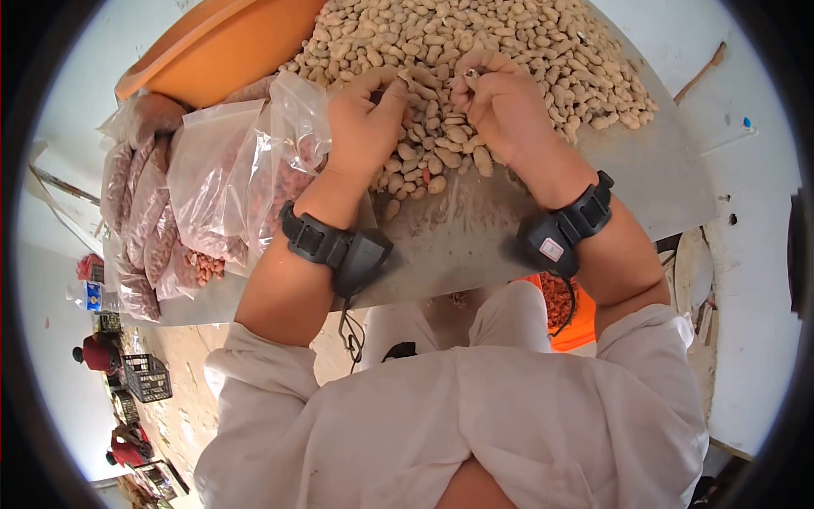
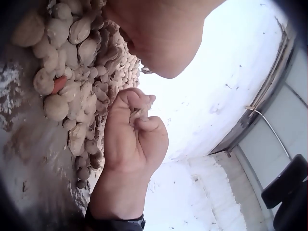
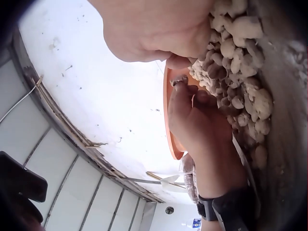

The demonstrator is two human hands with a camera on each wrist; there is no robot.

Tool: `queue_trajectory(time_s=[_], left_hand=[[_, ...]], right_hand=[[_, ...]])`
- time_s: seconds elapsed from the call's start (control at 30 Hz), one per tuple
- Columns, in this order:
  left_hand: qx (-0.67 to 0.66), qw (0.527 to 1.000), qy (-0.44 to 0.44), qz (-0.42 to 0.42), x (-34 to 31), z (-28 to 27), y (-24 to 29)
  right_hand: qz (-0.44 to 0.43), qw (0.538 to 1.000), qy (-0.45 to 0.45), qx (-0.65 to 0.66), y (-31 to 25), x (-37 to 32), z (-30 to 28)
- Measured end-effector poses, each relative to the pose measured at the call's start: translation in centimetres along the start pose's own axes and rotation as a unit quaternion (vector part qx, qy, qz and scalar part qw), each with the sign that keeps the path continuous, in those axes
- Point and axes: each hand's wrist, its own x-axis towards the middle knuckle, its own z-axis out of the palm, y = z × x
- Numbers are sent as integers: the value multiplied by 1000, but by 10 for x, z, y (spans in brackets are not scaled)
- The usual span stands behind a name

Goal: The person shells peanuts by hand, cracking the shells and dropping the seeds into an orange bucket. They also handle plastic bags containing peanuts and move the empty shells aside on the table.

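Note:
Over the front of a heap of unshelled peanuts (image 1: 441,144), both bare hands work close together. My left hand (image 1: 365,123) pinches a peanut shell (image 3: 180,80) between thumb and curled finger; the right wrist view shows it at the fingertips. A short distance to the right, my right hand (image 1: 509,110) pinches another peanut shell (image 1: 471,78), its fingers bent round the small piece. That shell's pale broken edge shows in the left wrist view between finger and thumb. A red peanut kernel (image 2: 59,84) lies among the shells below the hands.
Plastic bags of red kernels (image 1: 212,178) lie on the metal table (image 1: 441,246) at left, with a few loose kernels (image 1: 203,267). An orange basin (image 1: 212,51) stands behind them. Below the table edge is an orange container (image 1: 581,327) of reddish pieces. Other people (image 1: 97,352) sit beyond.

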Motion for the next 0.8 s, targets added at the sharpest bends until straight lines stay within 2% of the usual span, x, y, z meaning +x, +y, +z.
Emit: queue_trajectory(time_s=[0.07,0.13,0.23,0.33,0.47,0.57,0.67,0.77,0.8], left_hand=[[-166,985,-24,-52,0,-1,-1],[-364,925,-42,-97,2,-3,1],[-506,835,-53,-212,1,-4,3],[-520,820,-78,-227,2,-5,-3],[-491,842,-88,-205,-3,0,3],[-460,863,-80,-190,-6,6,4],[-415,893,-75,-157,-6,7,-6],[-342,930,-42,-128,-9,9,3],[-333,935,-46,-116,-10,8,6]], right_hand=[[-1,1000,29,-13,3,0,2],[-6,999,39,-28,4,3,5],[-1,999,18,-38,3,-3,10],[-22,997,-8,-75,6,-3,11],[-57,982,-24,-180,4,-7,15],[-118,960,-64,-245,5,-9,20],[-174,911,-80,-365,5,-9,17],[-106,954,-11,-280,4,-12,25],[-84,953,-18,-290,3,-13,26]])
